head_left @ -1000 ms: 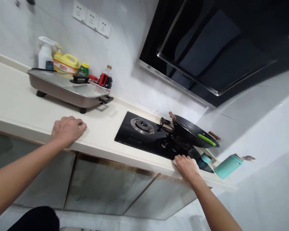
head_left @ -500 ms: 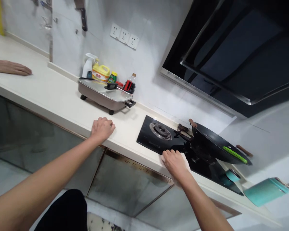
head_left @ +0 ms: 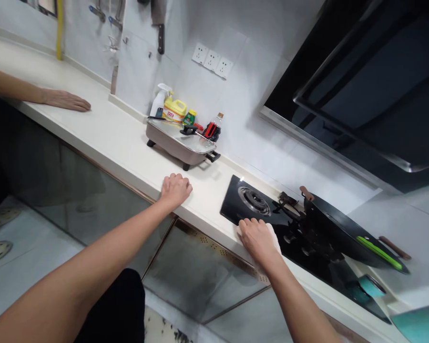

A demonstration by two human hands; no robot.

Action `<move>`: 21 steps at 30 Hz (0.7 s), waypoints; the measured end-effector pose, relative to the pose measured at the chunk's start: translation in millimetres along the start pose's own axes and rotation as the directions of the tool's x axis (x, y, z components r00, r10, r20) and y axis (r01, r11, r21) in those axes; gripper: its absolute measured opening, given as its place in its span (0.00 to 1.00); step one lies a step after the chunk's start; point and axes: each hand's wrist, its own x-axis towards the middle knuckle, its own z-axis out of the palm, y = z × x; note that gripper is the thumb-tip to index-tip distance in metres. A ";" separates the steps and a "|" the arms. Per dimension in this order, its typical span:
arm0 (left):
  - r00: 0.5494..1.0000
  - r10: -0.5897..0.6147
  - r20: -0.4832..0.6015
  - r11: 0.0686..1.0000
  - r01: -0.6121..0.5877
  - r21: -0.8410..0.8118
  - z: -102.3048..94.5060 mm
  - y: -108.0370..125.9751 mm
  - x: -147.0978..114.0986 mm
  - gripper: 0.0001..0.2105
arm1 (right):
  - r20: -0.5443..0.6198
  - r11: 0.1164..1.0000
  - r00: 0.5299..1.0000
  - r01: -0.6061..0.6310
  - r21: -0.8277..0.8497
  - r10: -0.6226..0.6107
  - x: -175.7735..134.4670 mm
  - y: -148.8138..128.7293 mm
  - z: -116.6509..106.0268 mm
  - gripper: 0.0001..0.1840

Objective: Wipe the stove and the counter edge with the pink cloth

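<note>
Along counter edge (head_left: 207, 227): right hand (head_left: 257, 239), clutching white cloth (head_left: 273, 238), slid leftward; left hand (head_left: 176, 189) curled.

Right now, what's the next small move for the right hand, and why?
Probably slide the right hand a little left along the front edge of the hob. It grips what looks like a white cloth at that edge, and the wok sits off to the right, away from that path. The left hand rests on the countertop.
</note>
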 end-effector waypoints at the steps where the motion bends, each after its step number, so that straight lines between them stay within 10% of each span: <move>1: 1.000 -0.001 -0.001 1.000 0.001 -0.007 -0.3 0.2 -0.5 0.17 | -0.011 1.000 1.000 0.008 0.014 -0.008 7.4 -6.1 -3.7 0.04; 14: 1.000 -0.012 -0.026 0.998 0.010 -0.056 0.7 1.4 -5.9 0.17 | -0.130 0.920 0.991 0.019 0.391 0.035 111.5 -60.9 -27.6 0.07; 21: 0.999 -0.046 -0.015 0.995 0.044 -0.086 -3.3 1.8 -4.8 0.16 | -0.131 0.302 0.948 0.040 0.952 0.290 103.5 -48.2 0.3 0.15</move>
